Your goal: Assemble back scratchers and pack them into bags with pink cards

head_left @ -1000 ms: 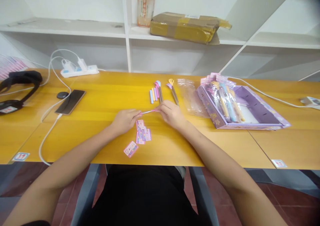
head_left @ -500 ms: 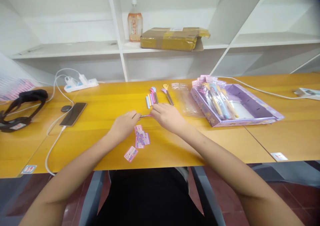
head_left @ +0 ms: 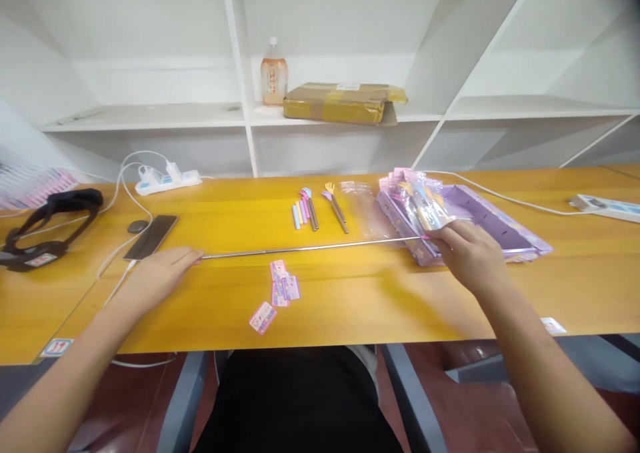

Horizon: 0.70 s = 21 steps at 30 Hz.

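Observation:
Stretched out nearly level above the table is a telescopic back scratcher with a long thin metal rod. My left hand pinches one end, near the phone. My right hand grips the pink end, in front of the purple box; the fingers hide most of that end. Under the rod lie several small pink and purple cards, one card apart from the others. Behind it are short back scratchers with hand-shaped heads, among them a yellow-headed back scratcher, beside several pastel tubes.
A purple box holds bagged back scratchers. Clear plastic bags lie left of it. At left are a phone, a black headset and a power strip. A bottle and carton stand on the shelf.
My hands have moved far apart, left hand leftward and right hand rightward, and the back scratcher's rod has been drawn out from short to long. The camera view has tilted upward.

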Each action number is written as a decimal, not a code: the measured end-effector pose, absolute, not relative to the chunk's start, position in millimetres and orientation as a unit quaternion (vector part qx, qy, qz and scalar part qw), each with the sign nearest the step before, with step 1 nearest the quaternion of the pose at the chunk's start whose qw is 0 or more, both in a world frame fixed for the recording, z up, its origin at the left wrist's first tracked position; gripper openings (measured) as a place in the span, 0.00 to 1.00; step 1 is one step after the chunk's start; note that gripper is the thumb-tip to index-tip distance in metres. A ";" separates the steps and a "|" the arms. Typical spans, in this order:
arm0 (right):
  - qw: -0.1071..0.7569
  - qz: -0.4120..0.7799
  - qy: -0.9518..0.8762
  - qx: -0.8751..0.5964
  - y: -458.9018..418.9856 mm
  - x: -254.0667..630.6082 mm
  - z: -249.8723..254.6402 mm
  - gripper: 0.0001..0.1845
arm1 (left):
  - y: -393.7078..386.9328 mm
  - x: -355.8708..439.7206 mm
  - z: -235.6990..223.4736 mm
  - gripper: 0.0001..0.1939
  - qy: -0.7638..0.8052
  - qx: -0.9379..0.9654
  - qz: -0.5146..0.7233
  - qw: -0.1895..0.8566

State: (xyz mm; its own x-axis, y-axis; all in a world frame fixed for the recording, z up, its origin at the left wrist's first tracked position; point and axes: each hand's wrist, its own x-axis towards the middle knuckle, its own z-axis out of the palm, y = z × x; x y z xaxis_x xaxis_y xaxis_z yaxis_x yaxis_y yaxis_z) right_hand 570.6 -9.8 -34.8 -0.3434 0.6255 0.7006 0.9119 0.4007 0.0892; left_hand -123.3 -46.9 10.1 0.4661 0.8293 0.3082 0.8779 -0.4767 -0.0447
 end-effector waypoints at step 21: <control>0.303 -0.180 -0.776 -0.524 -29.6 574.4 -62.4 0.08 | -61.2 -95.5 1.2 0.20 -0.445 -0.878 -0.161 0.067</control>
